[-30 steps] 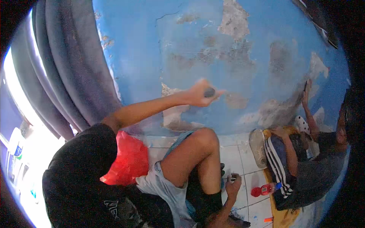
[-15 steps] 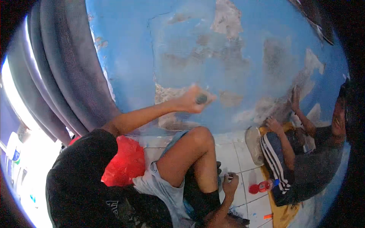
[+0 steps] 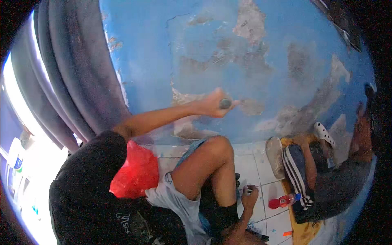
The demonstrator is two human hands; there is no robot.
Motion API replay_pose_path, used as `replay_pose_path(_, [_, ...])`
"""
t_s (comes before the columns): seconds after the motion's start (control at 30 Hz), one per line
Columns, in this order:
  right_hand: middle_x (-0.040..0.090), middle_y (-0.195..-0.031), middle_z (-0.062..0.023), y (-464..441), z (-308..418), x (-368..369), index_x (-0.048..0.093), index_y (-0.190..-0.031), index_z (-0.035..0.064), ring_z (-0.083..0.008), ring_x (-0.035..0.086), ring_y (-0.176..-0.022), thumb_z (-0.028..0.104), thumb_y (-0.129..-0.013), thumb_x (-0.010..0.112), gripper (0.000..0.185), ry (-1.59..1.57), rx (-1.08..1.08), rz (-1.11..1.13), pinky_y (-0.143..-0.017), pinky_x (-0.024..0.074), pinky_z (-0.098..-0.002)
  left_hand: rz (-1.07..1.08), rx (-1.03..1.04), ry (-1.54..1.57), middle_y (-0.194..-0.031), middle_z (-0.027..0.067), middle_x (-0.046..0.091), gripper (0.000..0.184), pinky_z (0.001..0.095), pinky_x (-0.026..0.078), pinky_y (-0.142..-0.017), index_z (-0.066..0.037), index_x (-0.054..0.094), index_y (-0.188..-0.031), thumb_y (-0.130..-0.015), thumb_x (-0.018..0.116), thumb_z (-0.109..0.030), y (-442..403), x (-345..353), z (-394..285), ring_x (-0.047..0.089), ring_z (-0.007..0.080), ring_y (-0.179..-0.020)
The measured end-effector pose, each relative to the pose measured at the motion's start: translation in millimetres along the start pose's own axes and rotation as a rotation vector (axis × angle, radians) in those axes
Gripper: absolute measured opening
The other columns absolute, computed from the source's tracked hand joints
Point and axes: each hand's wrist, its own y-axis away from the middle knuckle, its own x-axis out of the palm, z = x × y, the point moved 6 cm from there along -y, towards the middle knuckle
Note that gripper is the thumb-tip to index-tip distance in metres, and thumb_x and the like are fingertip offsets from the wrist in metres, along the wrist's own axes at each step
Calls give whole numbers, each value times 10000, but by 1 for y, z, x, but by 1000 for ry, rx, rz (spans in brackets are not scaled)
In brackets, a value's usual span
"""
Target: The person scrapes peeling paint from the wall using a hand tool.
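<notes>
My left hand (image 3: 214, 103) is stretched out to the blue wall (image 3: 141, 65), its fingers wrapped round a tool of which the round, dark handle end (image 3: 225, 103) faces me. The tool's working end is hidden, so its kind does not show. Around it the wall has bare grey patches and flaking paint. Lower down, beside my bent knee (image 3: 220, 149), my right hand (image 3: 249, 197) hangs over the white floor tiles (image 3: 247, 165) with curled fingers. Whatever may be in those fingers is too small to name.
At the right sits another person (image 3: 339, 183) in striped trousers, one hand (image 3: 360, 118) raised near the wall. A red bottle (image 3: 283, 201) with a blue cap lies near that person's leg. A red plastic bag (image 3: 136, 173) is at my left, below a dark curtain (image 3: 77, 69).
My left hand and the tool have shifted slightly right as the view moved a little. The other person's raised hand has moved right, away from the grey patch. My right hand stays by my knee.
</notes>
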Motion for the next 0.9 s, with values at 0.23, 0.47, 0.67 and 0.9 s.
replay_pose_path(0.23, [512, -873, -163, -2, 8, -2, 546, -935, -1, -310, 531, -786, 132, -773, 632, 227, -7, 101, 56, -708, 443, -391, 35, -49, -285, -560, 175, 543, 301, 353, 371, -447, -38, 620, -644, -860, 565, -241, -6, 8, 0, 478, 207, -423])
replay_pose_path(0.47, [558, -801, -158, 4, 18, -1, 550, -880, -17, -299, 557, -755, 109, -778, 624, 178, 79, -127, -47, -679, 461, -384, -19, 1, -121, -513, 147, 466, 330, 355, 332, -425, -27, 582, -604, -858, 555, -236, 6, 14, 23, 393, 210, -412])
replay_pose_path(0.67, [540, -807, -160, 4, 23, -7, 566, -876, -11, -296, 546, -757, 121, -752, 650, 199, 73, -63, -43, -641, 465, -374, -46, -117, -50, -514, 113, 537, 360, 331, 348, -432, -29, 611, -619, -879, 548, -270, -8, 1, 10, 413, 180, -419])
replay_pose_path(0.9, [534, -860, -161, 8, 14, -4, 555, -887, -6, -304, 544, -790, 127, -747, 662, 221, 73, -12, -44, -672, 459, -392, -115, -213, 106, -494, 90, 500, 413, 378, 384, -528, -38, 582, -603, -893, 519, -325, -7, -3, 3, 426, 189, -453])
